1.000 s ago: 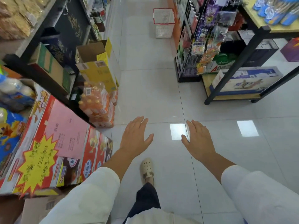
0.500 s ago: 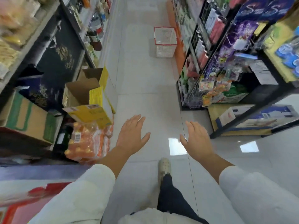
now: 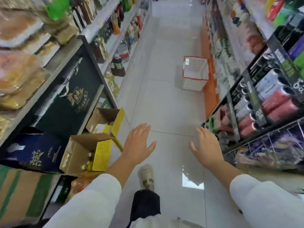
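Our left hand [image 3: 138, 143] and right hand [image 3: 206, 145] hover flat, fingers spread, holding nothing. A brown cardboard box with yellow flaps [image 3: 77, 155] sits just left of the left hand; a white red-rimmed plastic basket [image 3: 195, 74] lies well ahead. We'd walk straight, hands clear of the shelves [image 3: 251, 96].

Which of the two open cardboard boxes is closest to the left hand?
The lower box, with bottles showing inside, just left of the left hand. The other box stands farther up the aisle, behind it.
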Motion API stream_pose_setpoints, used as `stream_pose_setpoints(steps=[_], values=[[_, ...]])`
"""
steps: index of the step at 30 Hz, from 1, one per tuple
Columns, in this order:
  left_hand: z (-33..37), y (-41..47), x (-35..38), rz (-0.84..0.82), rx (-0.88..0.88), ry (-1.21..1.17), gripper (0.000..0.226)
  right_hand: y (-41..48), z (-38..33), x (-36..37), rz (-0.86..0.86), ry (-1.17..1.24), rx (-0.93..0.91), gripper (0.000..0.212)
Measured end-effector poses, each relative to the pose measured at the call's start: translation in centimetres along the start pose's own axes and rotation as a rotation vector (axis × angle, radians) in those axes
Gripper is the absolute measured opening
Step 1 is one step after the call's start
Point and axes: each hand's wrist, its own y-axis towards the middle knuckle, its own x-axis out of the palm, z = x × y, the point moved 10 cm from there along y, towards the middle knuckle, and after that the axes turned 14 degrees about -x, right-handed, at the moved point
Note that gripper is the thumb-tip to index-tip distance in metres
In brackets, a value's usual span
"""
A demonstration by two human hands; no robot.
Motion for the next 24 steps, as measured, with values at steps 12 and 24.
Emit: stream_pose_setpoints(steps=[12, 24], values=[[3.9, 34.6, -3.5, -0.106, 0.176, 0.002, 0.079, 31.0, 8.0, -2.2, 0.074, 0.028, 0.144, 0.060], [8.9, 69.7, -7.6, -0.118, 0.170, 0.012, 0.069, 64.0, 21.8, -6.0, 0.075, 0.035, 0.225, 0.060]])
